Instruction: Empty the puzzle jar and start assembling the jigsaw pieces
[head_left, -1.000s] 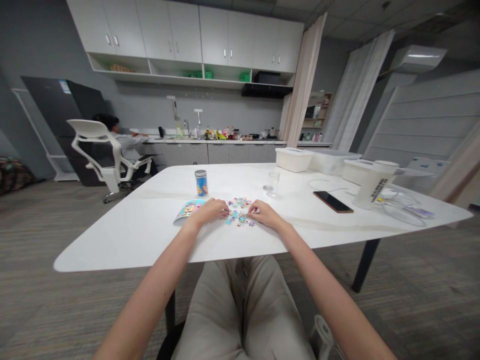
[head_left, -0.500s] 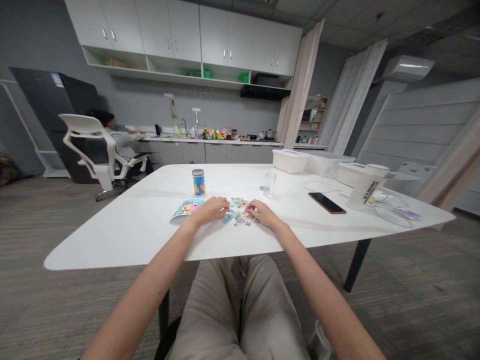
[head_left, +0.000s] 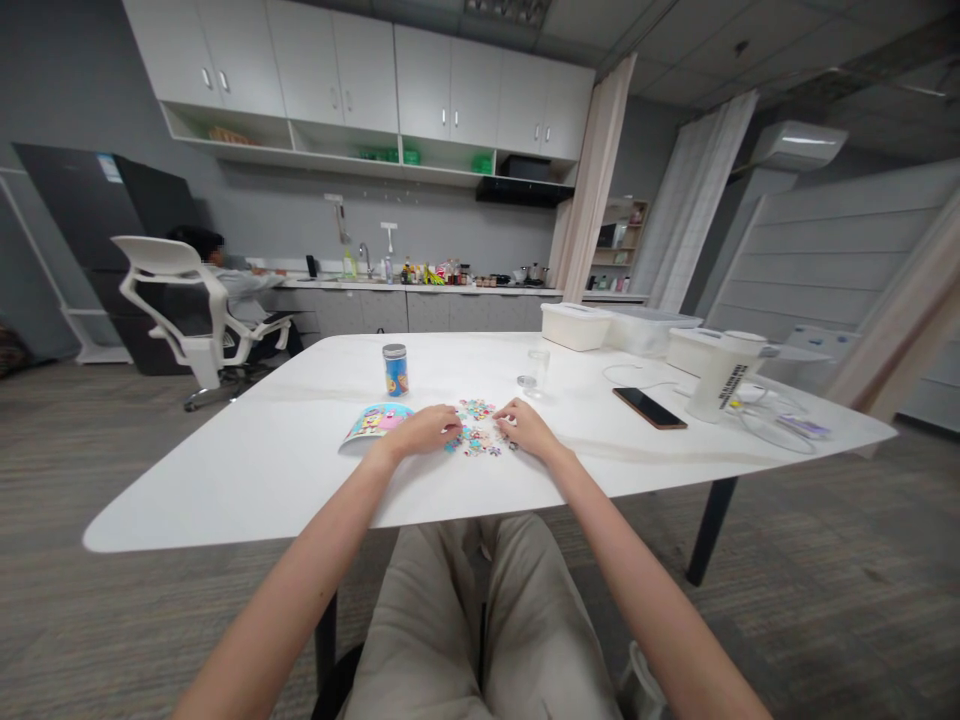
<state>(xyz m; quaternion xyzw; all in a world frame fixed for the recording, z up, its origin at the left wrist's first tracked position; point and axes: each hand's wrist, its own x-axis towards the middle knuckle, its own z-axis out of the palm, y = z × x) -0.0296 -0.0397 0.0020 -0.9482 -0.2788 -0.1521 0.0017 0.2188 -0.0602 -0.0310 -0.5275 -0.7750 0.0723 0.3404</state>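
A small heap of colourful jigsaw puzzle pieces point(head_left: 477, 438) lies loose on the white table, between my two hands. My left hand point(head_left: 429, 430) is at the heap's left side, fingers curled in and tips at the pieces. At the right side my right hand point(head_left: 527, 430) has its fingers bent together towards the thumb, close to the edge pieces. What either hand pinches, if anything, is too small to tell. A curved, printed picture sheet point(head_left: 373, 422) lies just left of my left hand. Behind it stands a blue printed can with a grey lid point(head_left: 395, 371).
A clear jar point(head_left: 538, 368) stands behind the heap, with a round lid point(head_left: 527, 382) beside it. To the right are a phone point(head_left: 649, 408), a tall white cup point(head_left: 726, 380), cables and white boxes point(head_left: 576, 327). A person sits in a white chair point(head_left: 169, 300) at the far left.
The view has shifted slightly, so the table sits a little lower in it. Both hands stay at the heap with only small finger movement.
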